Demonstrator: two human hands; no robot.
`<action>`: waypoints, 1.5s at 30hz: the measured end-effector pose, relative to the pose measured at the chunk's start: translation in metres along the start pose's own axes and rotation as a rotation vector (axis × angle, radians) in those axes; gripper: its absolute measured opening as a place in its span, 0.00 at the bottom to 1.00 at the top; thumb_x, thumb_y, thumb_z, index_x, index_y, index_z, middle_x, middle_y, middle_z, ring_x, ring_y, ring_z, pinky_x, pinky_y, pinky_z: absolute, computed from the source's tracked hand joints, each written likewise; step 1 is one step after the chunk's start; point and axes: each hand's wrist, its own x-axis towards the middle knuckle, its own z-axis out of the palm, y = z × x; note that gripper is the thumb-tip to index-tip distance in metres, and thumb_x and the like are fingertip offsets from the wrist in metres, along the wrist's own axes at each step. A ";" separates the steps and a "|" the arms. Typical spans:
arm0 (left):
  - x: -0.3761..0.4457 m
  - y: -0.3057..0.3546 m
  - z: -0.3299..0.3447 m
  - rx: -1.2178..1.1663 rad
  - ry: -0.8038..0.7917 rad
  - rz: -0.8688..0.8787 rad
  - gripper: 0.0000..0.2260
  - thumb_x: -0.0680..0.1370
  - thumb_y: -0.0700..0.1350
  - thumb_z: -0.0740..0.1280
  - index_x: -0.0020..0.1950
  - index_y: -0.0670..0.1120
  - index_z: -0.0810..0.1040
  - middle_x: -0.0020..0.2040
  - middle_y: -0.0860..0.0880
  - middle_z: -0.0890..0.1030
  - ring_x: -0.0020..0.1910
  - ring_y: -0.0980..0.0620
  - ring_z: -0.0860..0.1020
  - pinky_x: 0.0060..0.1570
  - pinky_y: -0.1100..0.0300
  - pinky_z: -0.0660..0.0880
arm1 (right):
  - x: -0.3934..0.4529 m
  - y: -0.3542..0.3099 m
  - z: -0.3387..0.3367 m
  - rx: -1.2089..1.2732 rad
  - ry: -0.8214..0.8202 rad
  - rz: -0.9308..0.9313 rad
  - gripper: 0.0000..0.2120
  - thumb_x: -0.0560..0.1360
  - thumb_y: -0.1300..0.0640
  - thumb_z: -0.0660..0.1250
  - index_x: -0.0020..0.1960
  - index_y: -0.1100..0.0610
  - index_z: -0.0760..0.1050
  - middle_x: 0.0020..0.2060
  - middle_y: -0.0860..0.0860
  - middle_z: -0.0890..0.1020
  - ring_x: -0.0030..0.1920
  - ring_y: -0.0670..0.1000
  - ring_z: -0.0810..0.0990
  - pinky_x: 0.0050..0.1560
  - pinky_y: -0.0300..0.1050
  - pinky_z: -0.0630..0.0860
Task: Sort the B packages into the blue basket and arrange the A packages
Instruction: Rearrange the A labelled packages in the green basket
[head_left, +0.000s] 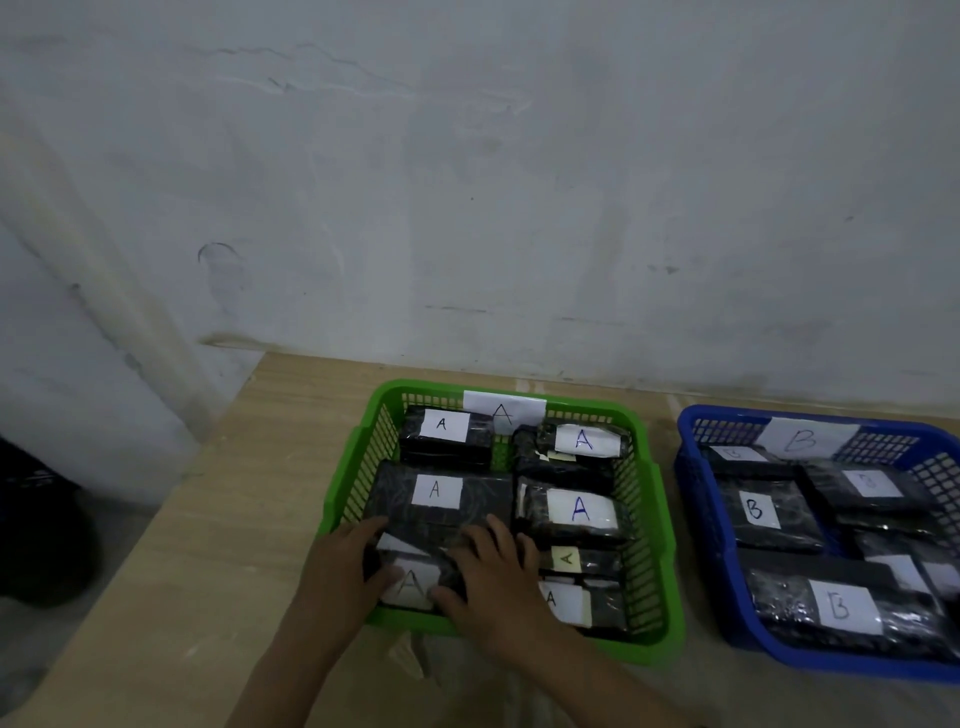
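1. Wooden worktop (270, 467) against a grey wall carries both baskets, side by side and apart.
2. Green basket (655, 519) sits centre with an "A" card on its far wall. Blue basket (698, 499) sits to the right with a "B" card.
3. B packages (769, 512) all lie in the blue basket, labels up. No B label is visible in the green one, so sorting looks done and only arranging is left.
4. A packages fill the green basket in two rough columns. The large flat one (441, 493) is centre-left; smaller ones run down the right side.
5. Near-left A package (410, 584) is the one in hand, lying in the near-left corner of the green basket.
6. Left hand (345, 566): thumb on the package's label, the other fingers spread flat beside it.
7. Right hand (493, 577): fingers curled over the package's right end, thumb under its near edge.
8. Handling, as a judgement: glossy black film wrap, likely slippery, light and fairly stiff inside. Grip by the two short ends, not the paper label, which could peel off.
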 end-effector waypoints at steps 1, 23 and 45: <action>-0.001 -0.001 -0.001 -0.012 -0.008 0.008 0.23 0.71 0.44 0.71 0.65 0.45 0.70 0.60 0.43 0.75 0.59 0.46 0.71 0.58 0.56 0.68 | 0.001 -0.001 0.000 0.008 0.015 0.008 0.22 0.77 0.46 0.55 0.67 0.56 0.62 0.72 0.50 0.57 0.74 0.53 0.42 0.72 0.58 0.40; 0.014 0.014 0.006 -0.244 0.256 -0.086 0.12 0.75 0.40 0.66 0.57 0.42 0.74 0.54 0.41 0.77 0.50 0.45 0.75 0.44 0.59 0.69 | -0.021 0.041 -0.046 0.584 0.431 0.181 0.05 0.76 0.54 0.62 0.49 0.50 0.65 0.42 0.49 0.78 0.46 0.55 0.77 0.49 0.52 0.72; 0.018 -0.002 -0.031 -0.654 0.673 -0.155 0.07 0.76 0.39 0.63 0.53 0.45 0.74 0.44 0.46 0.77 0.43 0.48 0.75 0.42 0.56 0.71 | 0.005 0.002 -0.001 0.209 -0.030 0.019 0.17 0.79 0.52 0.57 0.67 0.46 0.66 0.51 0.51 0.66 0.60 0.56 0.68 0.56 0.44 0.62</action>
